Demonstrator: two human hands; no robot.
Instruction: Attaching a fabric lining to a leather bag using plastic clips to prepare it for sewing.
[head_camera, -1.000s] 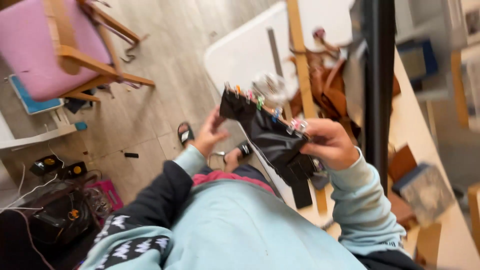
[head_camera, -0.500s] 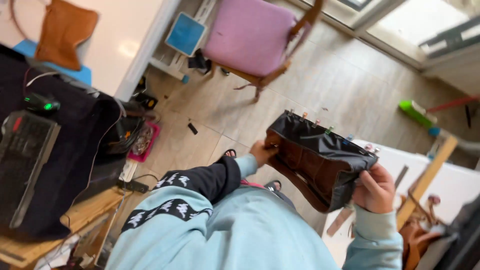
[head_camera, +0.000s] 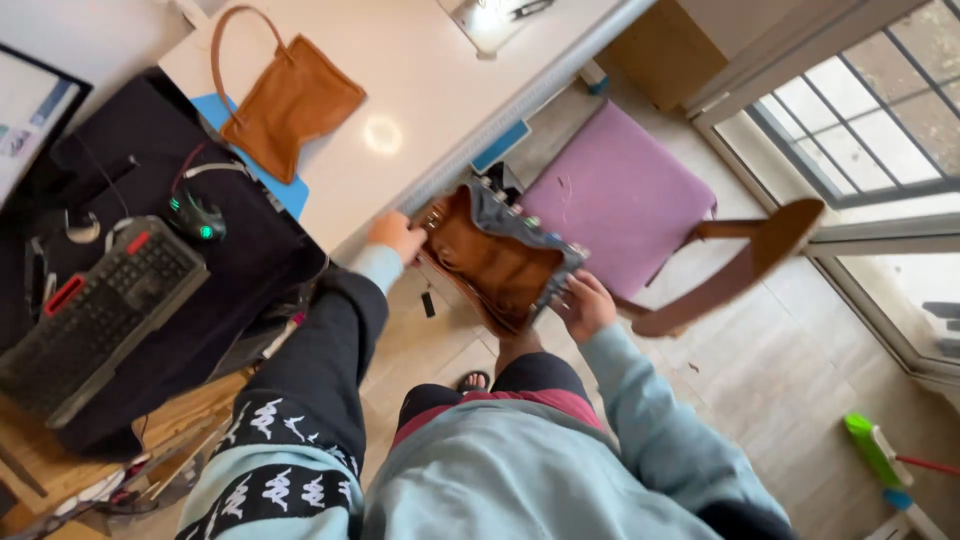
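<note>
Between both hands, the brown leather bag (head_camera: 497, 262) is hanging over the floor; left hand (head_camera: 397, 235) and right hand (head_camera: 585, 305) are pinching opposite edges. Versus earlier, its brown side is facing up.

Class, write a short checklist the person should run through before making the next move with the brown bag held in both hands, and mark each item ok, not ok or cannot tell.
1. Left hand grips one end of the brown leather bag: ok.
2. Right hand grips the opposite end: ok.
3. Bag held in the air, off the white table: ok.
4. Clips along the dark lining edge all seated: cannot tell.
5. Table space free beside the second brown bag: ok.
6. Purple chair seat free: ok.
</note>
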